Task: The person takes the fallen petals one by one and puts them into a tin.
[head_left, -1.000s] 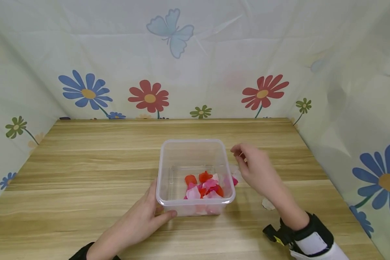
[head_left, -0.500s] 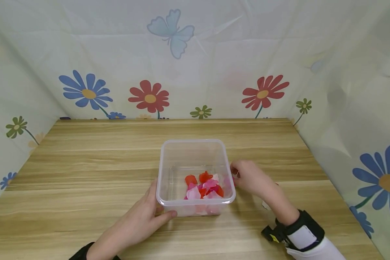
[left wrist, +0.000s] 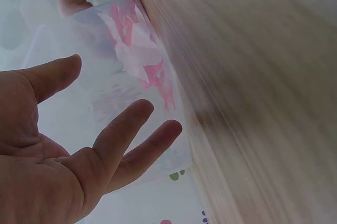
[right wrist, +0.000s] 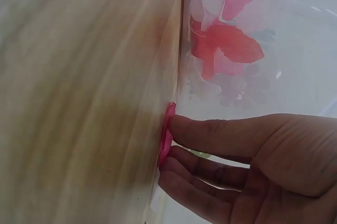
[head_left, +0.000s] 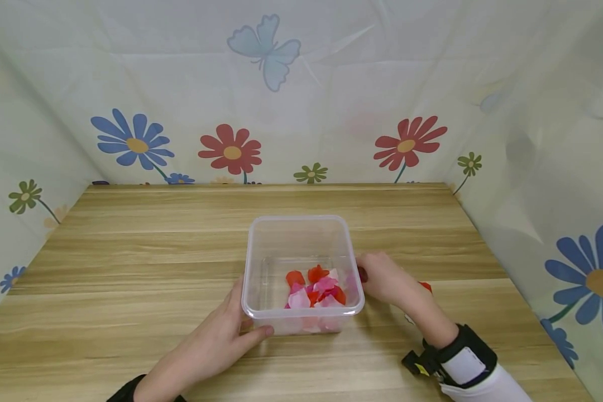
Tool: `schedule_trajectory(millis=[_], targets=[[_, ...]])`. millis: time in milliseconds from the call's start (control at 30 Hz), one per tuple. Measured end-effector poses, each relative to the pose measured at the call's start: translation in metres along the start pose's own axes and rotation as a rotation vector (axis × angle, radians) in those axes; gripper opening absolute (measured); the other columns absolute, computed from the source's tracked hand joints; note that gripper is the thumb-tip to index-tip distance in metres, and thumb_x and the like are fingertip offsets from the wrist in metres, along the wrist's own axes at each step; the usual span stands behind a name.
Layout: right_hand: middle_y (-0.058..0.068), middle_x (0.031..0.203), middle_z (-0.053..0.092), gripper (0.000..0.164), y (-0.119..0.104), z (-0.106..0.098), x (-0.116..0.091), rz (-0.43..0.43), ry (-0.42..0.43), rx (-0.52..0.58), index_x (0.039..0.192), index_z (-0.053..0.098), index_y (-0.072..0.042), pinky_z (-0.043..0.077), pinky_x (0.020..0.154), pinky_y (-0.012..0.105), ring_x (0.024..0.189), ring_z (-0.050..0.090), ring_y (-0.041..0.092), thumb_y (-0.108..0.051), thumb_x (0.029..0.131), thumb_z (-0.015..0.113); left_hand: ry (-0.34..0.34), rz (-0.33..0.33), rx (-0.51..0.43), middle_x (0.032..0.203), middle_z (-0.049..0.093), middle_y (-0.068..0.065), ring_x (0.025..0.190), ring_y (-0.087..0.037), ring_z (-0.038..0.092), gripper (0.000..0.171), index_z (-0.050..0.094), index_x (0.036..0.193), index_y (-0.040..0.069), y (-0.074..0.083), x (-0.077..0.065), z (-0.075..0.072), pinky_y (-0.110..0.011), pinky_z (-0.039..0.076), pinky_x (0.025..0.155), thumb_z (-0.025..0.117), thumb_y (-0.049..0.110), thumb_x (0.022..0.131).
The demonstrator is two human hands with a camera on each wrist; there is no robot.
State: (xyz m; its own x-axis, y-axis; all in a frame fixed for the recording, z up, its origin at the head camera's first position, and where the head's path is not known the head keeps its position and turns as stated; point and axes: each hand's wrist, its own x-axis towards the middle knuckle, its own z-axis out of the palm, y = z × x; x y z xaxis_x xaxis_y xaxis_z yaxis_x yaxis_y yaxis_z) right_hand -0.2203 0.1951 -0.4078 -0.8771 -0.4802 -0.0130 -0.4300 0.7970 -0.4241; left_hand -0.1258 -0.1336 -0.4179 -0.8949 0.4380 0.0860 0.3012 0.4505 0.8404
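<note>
A clear plastic box (head_left: 301, 237) stands on the wooden table, with red, pink and pale petals (head_left: 325, 285) lying in its right front part. My left hand (head_left: 213, 343) rests against the box's left front corner, fingers and thumb extended along its walls. Just right of the box, my right hand (head_left: 389, 279) is down at the tabletop. In the right wrist view, its thumb and fingers pinch a deep pink petal (right wrist: 166, 138) at table level beside the box wall. My hand partly hides that petal in the head view.
A red petal (head_left: 425, 286) shows just beyond my right forearm. A whitish petal (head_left: 409, 319) lies mostly hidden under that forearm. Flower-printed curtains (head_left: 311, 111) stand along the back and sides of the wooden table (head_left: 156, 251).
My right hand has come down from beside the box's rear right rim to the petal at its right side, and its fingers have closed on it. My left hand and the box have stayed put.
</note>
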Motion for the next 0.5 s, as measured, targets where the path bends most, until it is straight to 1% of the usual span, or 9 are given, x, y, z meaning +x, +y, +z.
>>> schedule_trajectory(millis=[200, 367, 500], targets=[[0.001, 0.084, 0.068, 0.016, -0.0006, 0.0, -0.0009, 0.016, -0.02, -0.001, 0.097, 0.075, -0.005, 0.057, 0.072, 0.037, 0.073, 0.058, 0.018, 0.001, 0.084, 0.081, -0.002, -0.001, -0.003, 0.148, 0.044, -0.018, 0.125, -0.03, 0.058, 0.093, 0.016, 0.161, 0.015, 0.0, -0.0002, -0.0003, -0.035, 0.053, 0.098, 0.079, 0.016, 0.093], [0.0, 0.082, 0.067, 0.016, -0.0014, -0.0015, -0.0014, 0.029, -0.038, -0.003, 0.098, 0.075, -0.005, 0.052, 0.068, 0.033, 0.072, 0.054, 0.017, 0.004, 0.086, 0.079, -0.005, -0.005, -0.003, 0.148, 0.044, -0.018, 0.125, -0.03, 0.058, 0.094, 0.015, 0.161, 0.016, 0.0001, -0.0005, -0.0006, -0.036, 0.054, 0.097, 0.079, 0.016, 0.093], [-0.001, 0.076, 0.063, 0.016, -0.0011, -0.0052, -0.0025, 0.017, -0.017, 0.001, 0.092, 0.075, -0.007, 0.048, 0.064, 0.031, 0.07, 0.051, 0.016, 0.008, 0.085, 0.073, -0.006, -0.009, 0.004, 0.149, 0.043, -0.018, 0.125, -0.03, 0.058, 0.094, 0.014, 0.161, 0.015, -0.0001, -0.0009, -0.0006, -0.036, 0.054, 0.097, 0.079, 0.017, 0.093]])
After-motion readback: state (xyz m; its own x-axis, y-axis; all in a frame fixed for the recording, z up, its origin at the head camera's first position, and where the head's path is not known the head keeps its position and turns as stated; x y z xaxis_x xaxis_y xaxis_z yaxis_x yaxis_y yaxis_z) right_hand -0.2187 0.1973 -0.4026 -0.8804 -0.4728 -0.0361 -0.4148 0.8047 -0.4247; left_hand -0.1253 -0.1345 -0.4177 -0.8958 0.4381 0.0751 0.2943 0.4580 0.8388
